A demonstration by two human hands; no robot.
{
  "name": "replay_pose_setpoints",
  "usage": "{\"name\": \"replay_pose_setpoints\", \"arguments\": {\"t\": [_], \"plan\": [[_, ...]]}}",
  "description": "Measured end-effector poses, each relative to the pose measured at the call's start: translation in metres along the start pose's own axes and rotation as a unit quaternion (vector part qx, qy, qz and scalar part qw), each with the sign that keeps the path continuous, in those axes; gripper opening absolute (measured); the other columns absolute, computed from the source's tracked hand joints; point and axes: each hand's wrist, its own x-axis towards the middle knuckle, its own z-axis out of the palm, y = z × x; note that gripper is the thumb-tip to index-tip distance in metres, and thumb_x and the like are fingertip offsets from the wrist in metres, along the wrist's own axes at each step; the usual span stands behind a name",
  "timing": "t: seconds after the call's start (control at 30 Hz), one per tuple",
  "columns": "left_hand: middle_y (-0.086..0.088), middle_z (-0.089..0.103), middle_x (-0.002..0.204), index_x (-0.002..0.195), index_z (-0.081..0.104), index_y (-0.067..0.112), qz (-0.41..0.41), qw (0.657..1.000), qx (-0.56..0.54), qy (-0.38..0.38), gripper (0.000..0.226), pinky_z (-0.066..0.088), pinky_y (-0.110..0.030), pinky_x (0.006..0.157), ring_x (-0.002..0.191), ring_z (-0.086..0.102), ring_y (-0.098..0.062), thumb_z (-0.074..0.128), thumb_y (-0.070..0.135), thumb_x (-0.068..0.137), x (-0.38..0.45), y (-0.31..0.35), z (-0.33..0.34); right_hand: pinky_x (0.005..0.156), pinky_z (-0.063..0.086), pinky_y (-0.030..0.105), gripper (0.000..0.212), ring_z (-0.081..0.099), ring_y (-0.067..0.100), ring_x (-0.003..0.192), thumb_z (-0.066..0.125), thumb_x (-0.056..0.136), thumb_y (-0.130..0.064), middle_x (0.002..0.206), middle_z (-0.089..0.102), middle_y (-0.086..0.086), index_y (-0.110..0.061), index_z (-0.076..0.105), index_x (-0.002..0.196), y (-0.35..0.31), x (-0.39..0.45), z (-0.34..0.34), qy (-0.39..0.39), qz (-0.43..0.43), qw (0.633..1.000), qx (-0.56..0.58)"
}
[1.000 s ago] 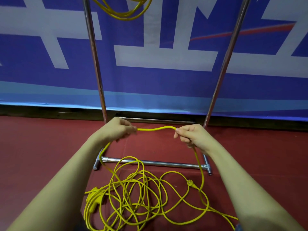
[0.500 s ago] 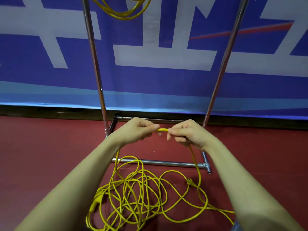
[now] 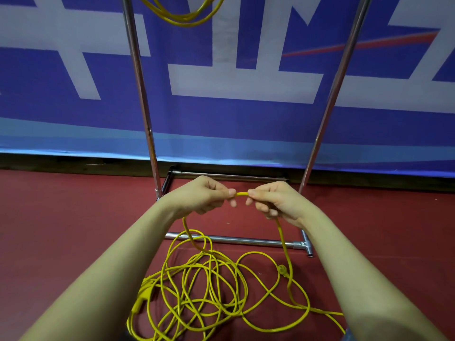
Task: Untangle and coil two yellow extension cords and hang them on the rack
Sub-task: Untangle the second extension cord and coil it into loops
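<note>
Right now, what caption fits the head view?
Both hands, left and right, pinch a yellow cord above its tangle on red floor.

We record a yellow cord (image 3: 211, 286) tangled on a dark red floor (image 3: 61, 230), a second yellow coil (image 3: 183, 17) above, a chrome-silver rack (image 3: 141, 89), and a blue banner (image 3: 246, 119) with white blocks and a red streak.

Ahead of you, a blue fabric banner with large white shapes and a red streak (image 3: 73, 107) covers the wall. Below it, a dark baseboard strip (image 3: 73, 162) meets dark red carpeted floor (image 3: 61, 230).
</note>
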Motion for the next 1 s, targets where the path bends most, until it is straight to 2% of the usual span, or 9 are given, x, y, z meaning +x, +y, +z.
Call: {"name": "replay_pose_setpoints", "arguments": {"t": [0.17,0.27,0.4,0.53,0.63,0.73,0.8,0.87,1.0], "plan": [[0.007,0.029,0.049,0.074,0.066,0.008,-0.004,0.994,-0.045,0.095,0.028,0.014,-0.018,0.04,0.042,0.02,-0.008,0.057,0.025,0.094,-0.007,-0.003,-0.026,0.045,0.029,0.019,0.022,0.036,0.008,0.042,0.061,0.09,-0.023,0.053,0.049,-0.001,-0.01,0.067,0.073,0.017,-0.003,-0.006,0.023,0.013,0.999,-0.043],[0.002,0.044,0.049,0.068,0.066,0.01,-0.03,0.99,0.03,0.134,0.029,0.026,-0.018,0.04,0.042,0.034,-0.01,0.061,0.022,0.093,-0.015,-0.006,-0.039,0.043,0.027,0.015,0.018,0.037,0.006,0.041,0.058,0.092,-0.016,0.057,0.053,-0.001,-0.008,0.069,0.081,0.021,-0.004,-0.01,0.041,0.001,0.998,-0.049],[-0.003,0.062,0.062,0.073,0.069,0.01,-0.06,0.99,0.079,0.1,0.032,0.044,-0.017,0.048,0.049,0.053,-0.014,0.055,0.025,0.097,-0.019,-0.001,-0.032,0.041,0.018,0.016,0.023,0.027,0.005,0.039,0.056,0.094,-0.016,0.051,0.048,-0.003,-0.005,0.07,0.079,0.011,-0.004,-0.004,0.034,-0.023,0.997,-0.062],[0.003,0.055,0.058,0.078,0.067,0.008,0.038,0.993,0.093,0.058,0.027,0.037,-0.018,0.048,0.047,0.044,-0.008,0.057,0.025,0.096,-0.015,0.011,-0.004,0.041,0.017,0.018,0.025,0.023,0.007,0.04,0.056,0.094,-0.02,0.046,0.043,-0.006,-0.008,0.069,0.077,-0.007,-0.003,0.011,0.015,-0.059,0.994,-0.087],[0.014,0.04,0.046,0.078,0.068,0.003,0.088,0.978,0.107,0.156,0.026,0.026,-0.016,0.046,0.044,0.031,-0.001,0.063,0.025,0.093,-0.007,0.014,0.002,0.039,0.015,0.019,0.028,0.019,0.008,0.039,0.053,0.095,-0.023,0.044,0.039,-0.006,-0.01,0.067,0.075,-0.009,-0.001,0.013,0.02,-0.068,0.995,-0.065],[0.014,0.043,0.041,0.075,0.07,0.011,0.088,0.957,0.04,0.273,0.023,0.026,-0.015,0.045,0.041,0.033,-0.001,0.062,0.025,0.093,-0.008,0.01,-0.015,0.041,0.016,0.019,0.029,0.021,0.008,0.038,0.054,0.095,-0.025,0.044,0.036,-0.005,-0.01,0.066,0.072,0.003,-0.004,-0.001,0.047,-0.041,0.996,-0.062],[0.013,0.042,0.042,0.077,0.071,0.01,0.069,0.948,0.004,0.31,0.023,0.026,-0.019,0.047,0.044,0.032,-0.003,0.063,0.025,0.093,-0.013,-0.001,-0.032,0.042,0.018,0.019,0.027,0.022,0.007,0.037,0.055,0.094,-0.023,0.046,0.037,-0.004,-0.009,0.067,0.075,0.014,-0.007,-0.014,0.073,-0.028,0.996,-0.038],[0.012,0.043,0.044,0.075,0.069,0.007,0.036,0.957,-0.011,0.287,0.022,0.025,-0.02,0.047,0.046,0.033,-0.006,0.065,0.022,0.091,-0.016,-0.012,-0.042,0.041,0.018,0.017,0.024,0.022,0.005,0.037,0.054,0.095,-0.02,0.047,0.039,-0.005,-0.007,0.067,0.08,0.021,-0.008,-0.023,0.093,-0.025,0.995,-0.01],[0.0,0.052,0.051,0.078,0.068,0.004,-0.052,0.986,0.027,0.156,0.023,0.035,-0.018,0.041,0.041,0.045,-0.01,0.061,0.018,0.094,-0.019,-0.019,-0.041,0.039,0.017,0.016,0.027,0.019,0.004,0.037,0.053,0.095,-0.018,0.043,0.031,-0.008,-0.005,0.066,0.075,0.021,-0.008,-0.025,0.126,-0.022,0.992,-0.009]]}}
